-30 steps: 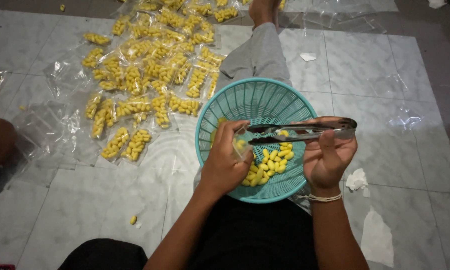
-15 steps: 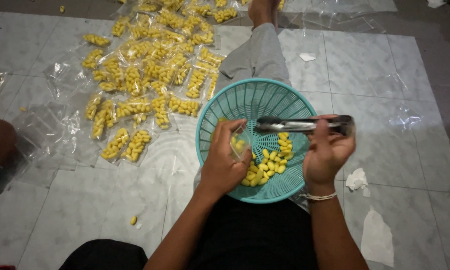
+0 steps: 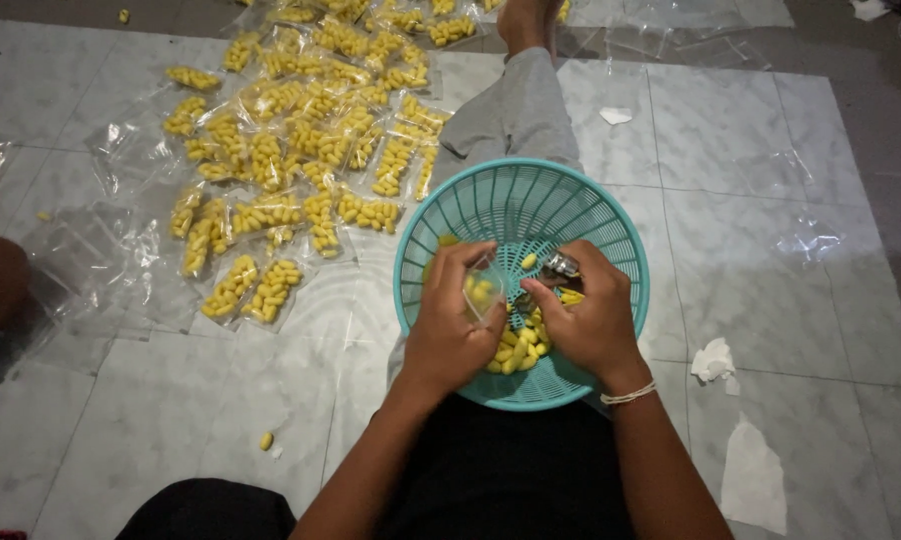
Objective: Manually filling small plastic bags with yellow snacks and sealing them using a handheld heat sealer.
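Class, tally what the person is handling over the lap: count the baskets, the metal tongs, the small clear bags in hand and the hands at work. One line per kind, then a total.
Teal basket: 1
Metal tongs: 1
Small clear bag in left hand: 1
Hands, left hand and right hand: 2
Total: 5

Filled bags (image 3: 301, 170) lie left of the basket (image 3: 451, 215), which rests on the lap.

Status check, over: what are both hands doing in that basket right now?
Left hand pinching a small clear bag over the teal basket. Right hand gripping metal tongs at the yellow pieces. Nothing blocking; filled bags lie on the floor, left.
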